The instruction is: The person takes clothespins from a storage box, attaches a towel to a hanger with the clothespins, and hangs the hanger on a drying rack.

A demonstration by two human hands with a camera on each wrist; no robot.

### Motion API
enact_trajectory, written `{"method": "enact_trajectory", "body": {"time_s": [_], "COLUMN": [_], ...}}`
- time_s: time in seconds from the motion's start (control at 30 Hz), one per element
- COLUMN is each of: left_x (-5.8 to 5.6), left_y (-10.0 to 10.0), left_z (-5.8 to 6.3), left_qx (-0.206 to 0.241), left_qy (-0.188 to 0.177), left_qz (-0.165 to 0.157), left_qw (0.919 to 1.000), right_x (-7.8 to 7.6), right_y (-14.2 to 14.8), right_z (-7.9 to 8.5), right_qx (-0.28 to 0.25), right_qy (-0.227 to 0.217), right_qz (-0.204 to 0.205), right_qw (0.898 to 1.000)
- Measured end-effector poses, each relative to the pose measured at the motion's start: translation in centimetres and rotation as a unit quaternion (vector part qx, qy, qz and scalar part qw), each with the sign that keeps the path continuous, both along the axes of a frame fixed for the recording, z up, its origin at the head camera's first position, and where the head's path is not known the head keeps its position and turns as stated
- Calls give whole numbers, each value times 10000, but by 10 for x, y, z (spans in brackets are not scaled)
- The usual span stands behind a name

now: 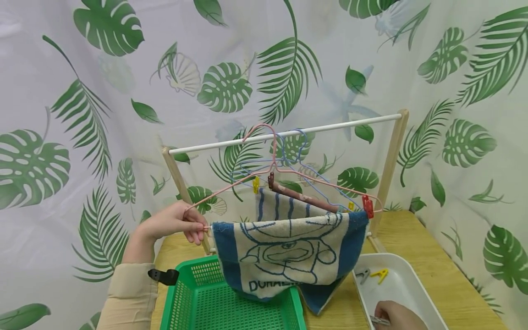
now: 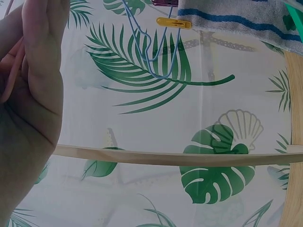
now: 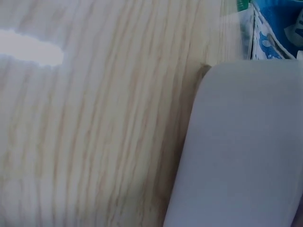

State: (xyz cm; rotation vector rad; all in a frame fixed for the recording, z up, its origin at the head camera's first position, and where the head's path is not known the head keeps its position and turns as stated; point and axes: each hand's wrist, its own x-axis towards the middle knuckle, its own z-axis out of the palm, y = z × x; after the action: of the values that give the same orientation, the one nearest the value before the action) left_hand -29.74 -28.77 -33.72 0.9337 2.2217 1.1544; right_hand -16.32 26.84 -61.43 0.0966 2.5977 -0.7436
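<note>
My left hand (image 1: 181, 222) pinches the left end of a pink hanger (image 1: 218, 191), whose hook is up at the white rail. Over its lower bar hangs a blue and white towel (image 1: 288, 250) with a cartoon print, clipped at the right end by a red clothespin (image 1: 368, 206). In the left wrist view, part of the left hand (image 2: 35, 90) shows with the pink hanger inside it. Low in the white tray (image 1: 416, 279), my right hand (image 1: 400, 316) holds a grey clothespin (image 1: 380, 321), partly cut off by the frame. The right wrist view shows mostly the tray's outer wall (image 3: 241, 142).
Behind, a blue hanger (image 1: 303, 146) on the white rail (image 1: 330, 126) carries a striped towel (image 1: 268, 206) with a yellow clothespin (image 1: 255, 184). A green basket (image 1: 169, 302) stands below. Grey and yellow clothespins (image 1: 379, 275) lie in the tray on the wooden table (image 1: 458, 279).
</note>
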Motion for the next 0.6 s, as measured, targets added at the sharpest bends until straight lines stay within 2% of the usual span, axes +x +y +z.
{"method": "enact_trajectory", "body": {"time_s": [0.23, 0.47, 0.6], "left_x": [-2, -5, -5], "left_y": [0, 2, 4], "left_z": [-3, -5, -5], "left_qx": [58, 10, -23], "left_qy": [40, 109, 127], "left_qz": [-77, -110, -105], "left_qw": [9999, 9999, 9999], "right_x": [-3, -3, -4], "right_y": [4, 10, 12], "right_z": [1, 2, 3], "right_qx": [-136, -692, -834], "right_qy": [205, 470, 710], "right_qz": [-56, 6, 11], "right_qw": [9997, 9965, 9940]}}
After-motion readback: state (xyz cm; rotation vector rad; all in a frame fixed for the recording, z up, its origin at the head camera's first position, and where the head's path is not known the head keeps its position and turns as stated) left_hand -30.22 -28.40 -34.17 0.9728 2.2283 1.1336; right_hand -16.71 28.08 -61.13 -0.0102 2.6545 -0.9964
